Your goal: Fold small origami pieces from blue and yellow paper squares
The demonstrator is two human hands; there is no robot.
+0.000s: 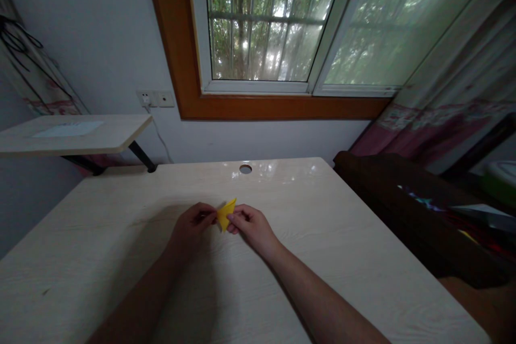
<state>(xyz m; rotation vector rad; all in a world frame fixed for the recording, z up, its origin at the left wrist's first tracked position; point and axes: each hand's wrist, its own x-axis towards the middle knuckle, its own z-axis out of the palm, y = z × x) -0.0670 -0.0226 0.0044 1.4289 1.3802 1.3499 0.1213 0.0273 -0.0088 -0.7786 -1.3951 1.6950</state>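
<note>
A small piece of folded yellow paper [225,215] is held between my two hands, over the middle of the pale wooden desk [322,258]. My left hand [195,224] pinches its left corner between thumb and fingertips. On the other side, my right hand [250,224] grips the right edge, thumb on the near face and fingers behind. The paper has slanted edges and a pointed lower tip. Its back side is hidden, and the finer creases are too small to make out.
A raised shelf [133,129] with a paper sheet [68,129] stands at the back left. A round cable hole [245,169] lies near the desk's far edge. Beyond are a wall socket [155,99] and a barred window [262,21]. Dark furniture [387,188] holding assorted items stands right.
</note>
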